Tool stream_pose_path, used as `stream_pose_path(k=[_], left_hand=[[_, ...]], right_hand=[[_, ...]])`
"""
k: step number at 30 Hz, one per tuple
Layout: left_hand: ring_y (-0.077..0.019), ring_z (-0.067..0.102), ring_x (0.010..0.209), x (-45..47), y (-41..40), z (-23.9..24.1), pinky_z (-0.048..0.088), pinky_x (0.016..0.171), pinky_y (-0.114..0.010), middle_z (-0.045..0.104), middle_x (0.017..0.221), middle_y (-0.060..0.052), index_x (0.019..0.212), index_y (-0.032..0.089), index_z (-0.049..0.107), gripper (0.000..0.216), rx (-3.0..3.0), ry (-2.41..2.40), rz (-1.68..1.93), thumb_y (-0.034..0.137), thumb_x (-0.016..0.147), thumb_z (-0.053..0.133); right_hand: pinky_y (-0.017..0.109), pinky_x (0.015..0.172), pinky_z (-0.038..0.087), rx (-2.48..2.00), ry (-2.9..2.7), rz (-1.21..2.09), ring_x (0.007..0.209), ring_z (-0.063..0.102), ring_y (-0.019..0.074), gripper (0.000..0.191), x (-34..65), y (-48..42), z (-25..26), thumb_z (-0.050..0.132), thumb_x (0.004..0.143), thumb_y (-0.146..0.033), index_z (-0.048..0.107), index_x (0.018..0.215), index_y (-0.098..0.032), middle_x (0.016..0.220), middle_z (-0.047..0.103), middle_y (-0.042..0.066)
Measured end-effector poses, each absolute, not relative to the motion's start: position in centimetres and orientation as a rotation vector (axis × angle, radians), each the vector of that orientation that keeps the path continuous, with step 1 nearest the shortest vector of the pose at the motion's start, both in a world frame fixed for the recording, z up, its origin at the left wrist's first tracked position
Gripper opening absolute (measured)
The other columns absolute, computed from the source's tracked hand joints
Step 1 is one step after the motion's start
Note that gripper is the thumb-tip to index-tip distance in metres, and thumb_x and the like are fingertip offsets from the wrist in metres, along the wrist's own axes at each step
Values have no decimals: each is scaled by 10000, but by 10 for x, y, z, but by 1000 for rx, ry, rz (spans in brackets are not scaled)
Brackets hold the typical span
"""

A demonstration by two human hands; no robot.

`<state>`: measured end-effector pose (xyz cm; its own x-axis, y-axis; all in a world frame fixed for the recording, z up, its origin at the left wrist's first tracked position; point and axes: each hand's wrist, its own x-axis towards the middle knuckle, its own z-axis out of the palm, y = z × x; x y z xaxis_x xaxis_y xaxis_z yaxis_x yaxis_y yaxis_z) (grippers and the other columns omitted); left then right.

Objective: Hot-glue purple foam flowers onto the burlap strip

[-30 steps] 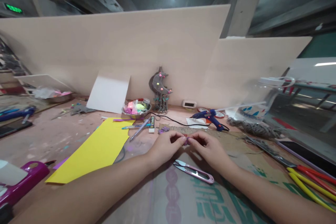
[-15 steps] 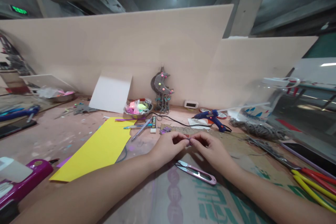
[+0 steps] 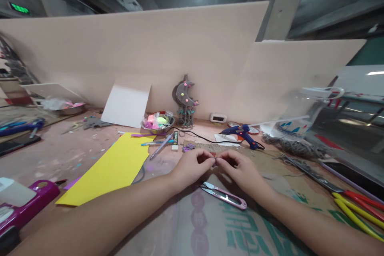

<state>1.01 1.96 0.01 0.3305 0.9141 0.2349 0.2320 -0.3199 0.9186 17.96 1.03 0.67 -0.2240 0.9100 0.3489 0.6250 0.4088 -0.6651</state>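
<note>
My left hand (image 3: pixel 192 169) and my right hand (image 3: pixel 240 169) meet above the cardboard, fingertips nearly touching. Between them they pinch a small purple piece (image 3: pixel 215 161), mostly hidden by the thumbs and too small to name. Both hands are closed. Just below them lie pink-handled thread snips (image 3: pixel 225 196), blades pointing left. Beyond my left hand sits a little purple curled bit (image 3: pixel 189 147). Something small and red (image 3: pixel 214 154) shows behind the fingertips, its kind unclear.
Yellow paper (image 3: pixel 111 172) and pens (image 3: pixel 161 147) lie left. A bowl of colourful clay packs (image 3: pixel 157 123) and a moon-shaped hanging ornament (image 3: pixel 186 96) stand behind. A blue glue gun (image 3: pixel 242 133), grey yarn (image 3: pixel 295 147), large scissors (image 3: pixel 327 182) and a phone (image 3: pixel 355 178) are right.
Both hands stay together on the small purple piece, with only a slight shift of the fingers. The whole view has moved a little; the things on the table stay put.
</note>
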Motion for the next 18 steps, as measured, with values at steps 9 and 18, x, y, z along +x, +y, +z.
stream_pose_path(k=[9, 18], left_hand=[[-155, 583, 746, 10, 25, -8, 436, 679, -249, 648, 784, -38, 799, 145, 627, 243, 1819, 998, 1063, 336, 791, 479], [-173, 583, 776, 8, 22, -4, 443, 702, -268, 652, 787, -50, 794, 136, 641, 302, 1796, 989, 1064, 362, 817, 442]], right_hand=[[268, 654, 439, -1264, -1959, 535, 707, 587, 168, 244, 179, 9, 11, 466, 818, -363, 617, 785, -175, 746, 649, 26], [290, 659, 444, -1300, -1985, 512, 704, 581, 182, 247, 177, 11, 11, 465, 810, -368, 612, 765, -175, 738, 644, 39]])
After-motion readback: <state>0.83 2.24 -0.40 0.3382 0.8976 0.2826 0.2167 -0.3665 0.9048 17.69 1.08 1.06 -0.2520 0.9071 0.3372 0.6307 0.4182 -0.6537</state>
